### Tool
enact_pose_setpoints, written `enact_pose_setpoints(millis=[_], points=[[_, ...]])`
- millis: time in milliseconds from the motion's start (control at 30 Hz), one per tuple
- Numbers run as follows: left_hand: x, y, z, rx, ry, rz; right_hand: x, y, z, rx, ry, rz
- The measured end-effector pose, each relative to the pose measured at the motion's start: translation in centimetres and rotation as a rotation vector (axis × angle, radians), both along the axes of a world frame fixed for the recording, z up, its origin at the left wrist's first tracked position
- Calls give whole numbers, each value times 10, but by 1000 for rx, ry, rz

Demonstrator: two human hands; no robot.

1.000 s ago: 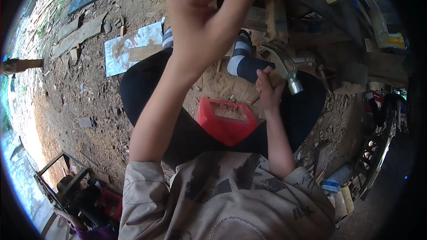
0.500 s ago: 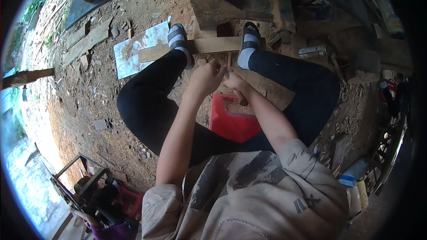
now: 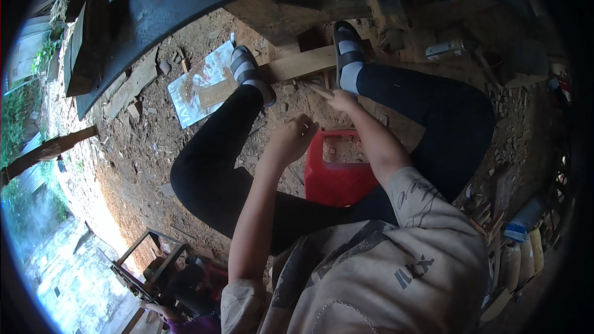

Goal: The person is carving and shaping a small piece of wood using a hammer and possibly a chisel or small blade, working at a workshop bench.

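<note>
Fingers of our right hand [image 3: 341,101] wrap closely around a wooden handle [image 3: 320,91], which juts ahead of them toward a plank [image 3: 303,65]; our left hand [image 3: 289,140] curls loosely, red stool [image 3: 334,184] just right of its fingers, contents impossible for us to tell.

A brown dirt floor [image 3: 142,192], strewn with wood chips and scraps, covers most of the space. Across the top of the frame runs a dark tabletop [image 3: 185,0], its edge bowed by the lens, with 1 wooden block [image 3: 86,49] at upper left and timber supports [image 3: 380,3] below it, right of centre. Bright daylight enters along the left, where greenery [image 3: 25,111] shows past 1 wooden beam [image 3: 49,151]. A dark-framed stand [image 3: 168,264] occupies the lower left. The right side lies in shadow.
</note>
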State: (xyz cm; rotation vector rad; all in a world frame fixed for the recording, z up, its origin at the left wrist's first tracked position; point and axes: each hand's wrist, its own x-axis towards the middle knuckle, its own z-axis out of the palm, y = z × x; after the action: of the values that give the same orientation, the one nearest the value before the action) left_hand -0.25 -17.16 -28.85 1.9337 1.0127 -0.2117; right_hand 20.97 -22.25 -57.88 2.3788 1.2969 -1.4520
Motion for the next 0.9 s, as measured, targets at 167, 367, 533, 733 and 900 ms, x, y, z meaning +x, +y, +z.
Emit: enact_pose_setpoints(millis=[167, 367, 533, 733, 900], points=[[-10, -4, -5, -35, 45, -8, 14, -23, -18, 118, -47, 32], [-5, -15, -22, -21, 39, -21, 26, -43, -34, 162, 57, -96], [11, -16, -38, -37, -27, -48, 22, -27, -21, -1, -45, -116], [34, -15, -67, -74, -11, -129, 37, -18, 1, -72, -111, -53], [34, -18, -103, -93, 44, -123, 59, -37, 0, -188, 45, -149]])
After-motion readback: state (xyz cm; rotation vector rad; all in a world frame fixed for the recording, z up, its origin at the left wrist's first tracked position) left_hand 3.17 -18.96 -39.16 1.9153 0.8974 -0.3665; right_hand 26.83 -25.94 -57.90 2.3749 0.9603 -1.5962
